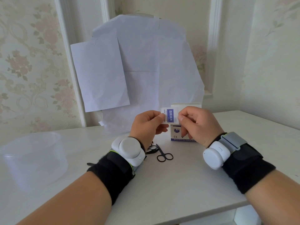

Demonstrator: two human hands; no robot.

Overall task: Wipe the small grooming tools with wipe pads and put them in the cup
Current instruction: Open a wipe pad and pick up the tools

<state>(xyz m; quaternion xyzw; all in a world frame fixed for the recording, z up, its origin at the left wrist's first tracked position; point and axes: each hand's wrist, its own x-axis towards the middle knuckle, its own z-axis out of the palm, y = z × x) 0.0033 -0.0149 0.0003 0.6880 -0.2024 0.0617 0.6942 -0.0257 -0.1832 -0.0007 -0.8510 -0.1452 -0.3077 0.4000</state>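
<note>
Left hand [146, 125] and right hand [197, 123] pinch one wipe packet [170, 115]; one scissors [163, 154].

Colours and patterns, placed relative to the white table [186, 181]. On it: small scissors [163, 154], black throughout; a translucent, colourless cup [33, 157] at its left side; a box [178, 133], white with a dark blue band along its base and a blue round emblem. Above it: a sachet [170, 115], white with a blue panel bearing white characters. Wrist straps [243, 166], black, carrying white rounded units. Behind it: sheets of paper [138, 62], plain white; wallpaper [32, 62], cream with a pale pink floral and green leaf pattern.
</note>
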